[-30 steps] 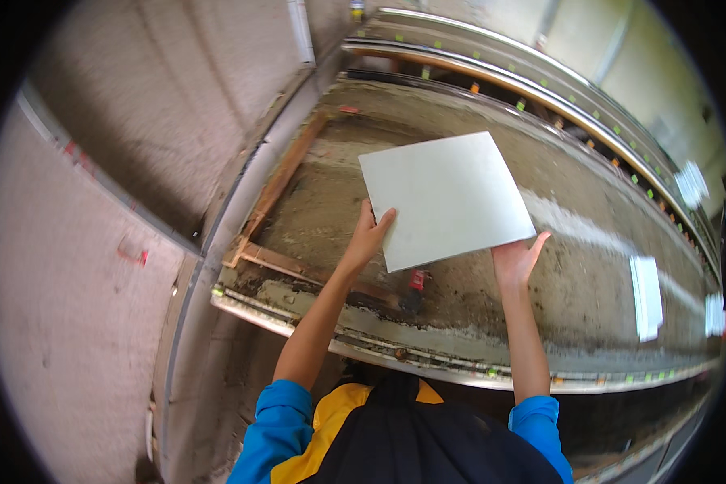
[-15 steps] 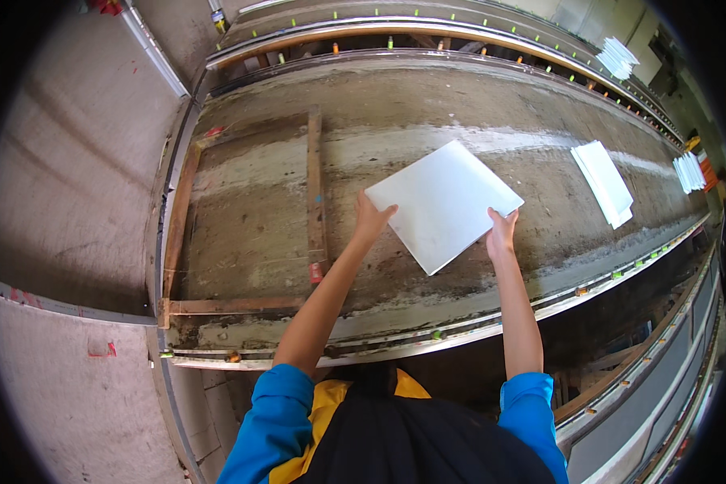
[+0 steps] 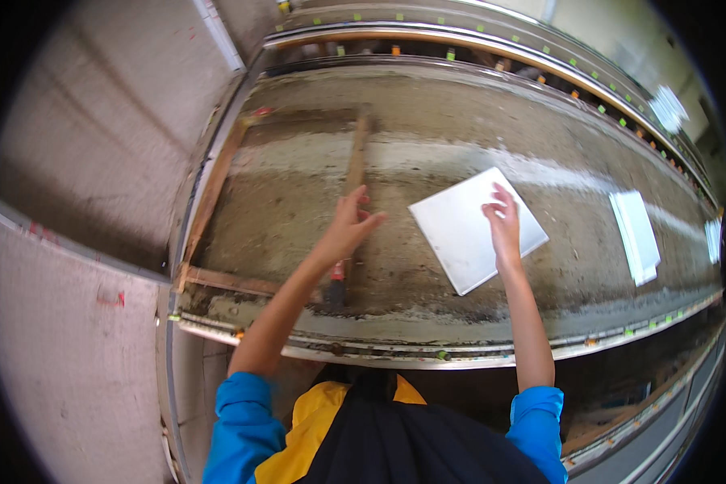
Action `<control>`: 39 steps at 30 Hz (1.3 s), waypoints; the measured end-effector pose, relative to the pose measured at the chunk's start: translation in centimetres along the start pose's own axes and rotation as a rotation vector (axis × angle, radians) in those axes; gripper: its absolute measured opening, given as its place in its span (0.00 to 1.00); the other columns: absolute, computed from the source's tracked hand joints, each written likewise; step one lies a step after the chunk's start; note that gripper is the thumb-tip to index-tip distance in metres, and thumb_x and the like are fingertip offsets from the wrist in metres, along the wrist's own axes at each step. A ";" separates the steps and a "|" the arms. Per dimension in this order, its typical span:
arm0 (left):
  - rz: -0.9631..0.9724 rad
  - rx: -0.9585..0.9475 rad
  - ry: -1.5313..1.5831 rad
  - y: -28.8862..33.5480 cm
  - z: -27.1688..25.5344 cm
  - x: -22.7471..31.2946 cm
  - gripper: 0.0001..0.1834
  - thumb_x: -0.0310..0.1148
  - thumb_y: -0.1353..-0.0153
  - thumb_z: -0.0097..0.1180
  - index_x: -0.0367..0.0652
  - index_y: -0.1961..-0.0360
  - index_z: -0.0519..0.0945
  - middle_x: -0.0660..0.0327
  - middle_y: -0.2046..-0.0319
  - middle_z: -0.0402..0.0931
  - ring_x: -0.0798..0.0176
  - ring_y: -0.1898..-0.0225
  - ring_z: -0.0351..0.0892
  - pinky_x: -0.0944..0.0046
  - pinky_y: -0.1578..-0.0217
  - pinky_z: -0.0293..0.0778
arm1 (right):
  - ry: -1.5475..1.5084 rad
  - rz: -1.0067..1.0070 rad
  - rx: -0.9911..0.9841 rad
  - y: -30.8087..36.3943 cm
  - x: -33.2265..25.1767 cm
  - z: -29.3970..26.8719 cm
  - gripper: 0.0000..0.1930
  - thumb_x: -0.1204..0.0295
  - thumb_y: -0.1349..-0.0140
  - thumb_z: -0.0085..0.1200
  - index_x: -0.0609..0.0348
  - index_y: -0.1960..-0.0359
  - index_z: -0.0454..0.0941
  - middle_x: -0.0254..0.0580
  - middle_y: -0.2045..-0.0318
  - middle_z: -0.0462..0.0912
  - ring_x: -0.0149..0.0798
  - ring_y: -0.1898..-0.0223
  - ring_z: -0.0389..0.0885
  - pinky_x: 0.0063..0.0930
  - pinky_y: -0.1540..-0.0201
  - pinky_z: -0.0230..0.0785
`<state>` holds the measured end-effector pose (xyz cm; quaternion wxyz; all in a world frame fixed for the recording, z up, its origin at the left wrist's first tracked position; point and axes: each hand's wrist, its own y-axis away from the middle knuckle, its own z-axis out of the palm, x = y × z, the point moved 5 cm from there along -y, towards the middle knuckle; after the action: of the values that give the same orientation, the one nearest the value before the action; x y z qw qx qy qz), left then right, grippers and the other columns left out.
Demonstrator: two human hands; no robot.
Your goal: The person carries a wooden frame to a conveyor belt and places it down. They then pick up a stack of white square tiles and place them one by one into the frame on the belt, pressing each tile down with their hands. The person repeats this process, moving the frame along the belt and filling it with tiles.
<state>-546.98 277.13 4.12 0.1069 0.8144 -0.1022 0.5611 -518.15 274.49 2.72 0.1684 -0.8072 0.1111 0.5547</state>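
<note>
On a worn bench [image 3: 427, 113], right of a wooden frame [image 3: 211, 196], a white panel [image 3: 450, 234] lies just released, leaving both hands free: left hand [image 3: 348, 226] open, empty, by the frame's right bar; right hand [image 3: 502, 227] loosely open above the panel.

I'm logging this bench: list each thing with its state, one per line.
Left hand: empty, open.
Right hand: empty, loosely curled.
White panel: lying askew on the soiled table.
White sheets at right: stacked unevenly.
Wooden frame: lying flat.
Red-and-black object: lying down.
Blue sleeves: rolled up.
</note>
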 end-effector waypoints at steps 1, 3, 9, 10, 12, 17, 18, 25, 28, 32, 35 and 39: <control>0.013 0.043 0.021 1.3 -3.1 -0.4 0.34 0.40 0.44 0.54 0.42 0.40 0.56 0.54 0.50 0.60 0.64 0.54 0.65 0.65 0.53 0.65 | -0.081 0.008 -0.200 0.2 -1.0 3.0 0.25 0.69 0.45 0.53 0.55 0.44 0.61 0.47 0.54 0.66 0.37 0.57 0.69 0.28 0.54 0.65; 0.056 0.199 -0.028 4.6 -10.0 -2.1 0.30 0.40 0.44 0.54 0.42 0.42 0.61 0.57 0.53 0.64 0.65 0.57 0.67 0.66 0.56 0.65 | -0.128 0.074 -0.499 1.7 -2.3 9.3 0.26 0.66 0.45 0.53 0.57 0.45 0.61 0.46 0.56 0.70 0.36 0.58 0.70 0.29 0.57 0.67; 0.000 0.712 -0.643 12.8 -29.0 -11.5 0.26 0.42 0.46 0.55 0.40 0.49 0.68 0.51 0.55 0.67 0.55 0.56 0.67 0.58 0.51 0.61 | 0.266 -0.122 -0.441 3.8 -1.7 20.3 0.41 0.55 0.49 0.57 0.68 0.41 0.51 0.59 0.52 0.65 0.48 0.55 0.68 0.37 0.54 0.64; -0.012 0.734 -0.702 13.6 -30.8 -13.5 0.26 0.43 0.47 0.55 0.39 0.49 0.68 0.50 0.55 0.67 0.53 0.55 0.67 0.56 0.50 0.59 | 0.283 -0.129 -0.423 4.0 -1.6 21.7 0.42 0.55 0.49 0.58 0.67 0.41 0.50 0.61 0.51 0.63 0.50 0.54 0.67 0.39 0.52 0.62; -0.012 0.771 -0.817 14.5 -33.7 -16.5 0.27 0.44 0.47 0.55 0.39 0.50 0.69 0.48 0.54 0.67 0.50 0.54 0.66 0.54 0.48 0.56 | 0.316 -0.152 -0.362 4.3 -2.2 23.6 0.44 0.54 0.50 0.58 0.67 0.40 0.47 0.64 0.50 0.61 0.53 0.51 0.65 0.42 0.49 0.59; -0.241 0.436 -0.561 10.3 -33.8 -19.0 0.32 0.46 0.51 0.58 0.34 0.49 0.67 0.44 0.53 0.67 0.44 0.53 0.68 0.53 0.54 0.65 | 0.454 -0.213 -0.186 4.0 -0.6 26.1 0.45 0.58 0.52 0.60 0.67 0.40 0.45 0.64 0.46 0.57 0.58 0.45 0.59 0.42 0.44 0.53; -0.257 0.430 -0.597 9.6 -33.7 -19.7 0.33 0.46 0.51 0.58 0.33 0.49 0.66 0.44 0.54 0.68 0.44 0.53 0.69 0.53 0.54 0.66 | 0.453 -0.243 -0.152 3.8 -0.4 26.2 0.45 0.57 0.53 0.60 0.67 0.40 0.46 0.62 0.46 0.58 0.57 0.45 0.60 0.41 0.44 0.54; -0.284 0.315 -0.663 7.0 -34.1 -20.6 0.28 0.40 0.50 0.57 0.29 0.54 0.66 0.40 0.62 0.72 0.42 0.56 0.71 0.53 0.54 0.67 | 0.444 -0.006 -0.053 1.9 2.1 25.5 0.31 0.65 0.54 0.58 0.67 0.50 0.62 0.51 0.58 0.71 0.45 0.55 0.71 0.35 0.53 0.62; -0.261 0.372 -0.661 7.6 -34.2 -20.6 0.25 0.38 0.50 0.56 0.30 0.57 0.67 0.40 0.61 0.71 0.40 0.57 0.71 0.52 0.55 0.67 | 0.191 0.279 -0.210 3.2 -0.6 25.9 0.22 0.68 0.54 0.56 0.64 0.57 0.67 0.42 0.69 0.74 0.36 0.67 0.74 0.32 0.63 0.65; -0.278 0.383 -0.597 8.4 -34.5 -19.6 0.24 0.38 0.50 0.56 0.30 0.58 0.67 0.40 0.63 0.72 0.41 0.57 0.71 0.51 0.57 0.67 | 0.090 0.299 -0.243 3.3 -2.9 25.1 0.17 0.69 0.54 0.54 0.61 0.61 0.68 0.37 0.75 0.73 0.30 0.76 0.72 0.27 0.72 0.64; -0.289 0.427 -0.613 10.2 -35.1 -16.9 0.23 0.38 0.51 0.56 0.31 0.60 0.68 0.41 0.64 0.73 0.41 0.59 0.72 0.51 0.59 0.67 | -0.058 0.347 -0.285 3.1 -3.7 24.9 0.15 0.68 0.52 0.53 0.61 0.64 0.67 0.38 0.75 0.73 0.32 0.79 0.72 0.26 0.76 0.65; -0.187 0.589 -0.643 13.2 -35.9 -13.5 0.22 0.39 0.53 0.58 0.33 0.62 0.71 0.42 0.67 0.74 0.42 0.62 0.74 0.51 0.61 0.68 | -0.354 0.383 -0.376 3.9 -6.9 25.5 0.11 0.68 0.47 0.49 0.60 0.67 0.65 0.38 0.75 0.71 0.32 0.81 0.73 0.24 0.79 0.66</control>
<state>-587.54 275.47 4.74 -0.1168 0.9489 0.1081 0.2724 -543.97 280.89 0.20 -0.0742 -0.6795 0.1256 0.7190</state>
